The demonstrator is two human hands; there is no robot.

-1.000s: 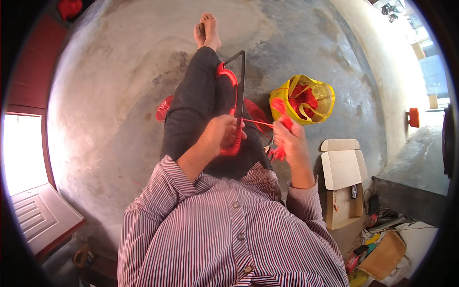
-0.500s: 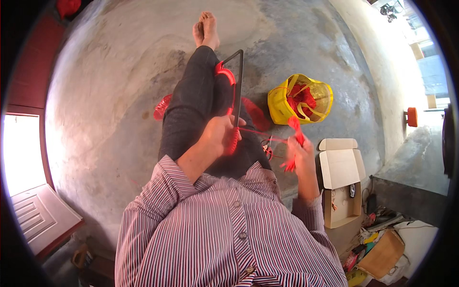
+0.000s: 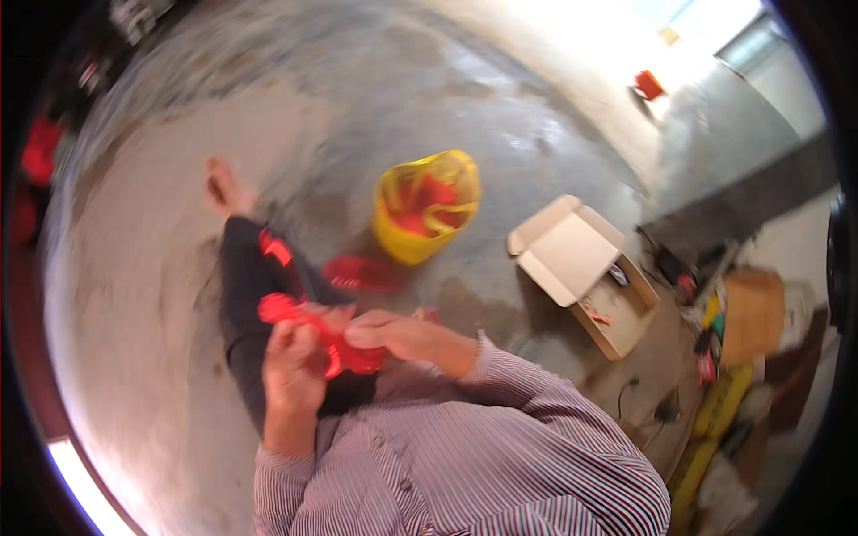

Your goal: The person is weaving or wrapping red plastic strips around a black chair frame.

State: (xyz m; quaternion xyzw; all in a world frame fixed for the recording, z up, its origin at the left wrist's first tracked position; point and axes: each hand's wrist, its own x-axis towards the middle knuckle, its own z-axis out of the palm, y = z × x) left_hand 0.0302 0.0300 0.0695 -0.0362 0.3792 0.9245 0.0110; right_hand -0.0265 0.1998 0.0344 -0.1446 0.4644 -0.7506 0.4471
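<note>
Two bare hands meet low in the view, over the lap, their fingers blurred. The left hand (image 3: 293, 368) points to 12 o'clock, its fingers curled in with little gap, and its grip is closed on a red bundle (image 3: 281, 308) that pokes out at the fingertips toward 11 o'clock. The right hand (image 3: 398, 334) comes in from 4 o'clock, thumb and fingers drawn together against the red material; blur hides whether its grip has hold of any of it. More of that red, a lower red piece (image 3: 359, 357), shows under the right fingertips, above the dark trousers (image 3: 243, 295).

A red strip (image 3: 277, 249) lies along the leg at 11 o'clock from the hands, and a bare foot (image 3: 223, 188) is farther out that way. Just past the hands at 12 to 1 o'clock, a see-through red thing (image 3: 362, 272) rests on the grey floor (image 3: 295, 170). At 1 o'clock stands a yellow bag (image 3: 409, 243) with red material inside. Between 2 and 3 o'clock, an open cardboard box (image 3: 572, 250) holds a few small items. A brown cardboard sheet (image 3: 752, 317) sits among clutter at 3 o'clock.
</note>
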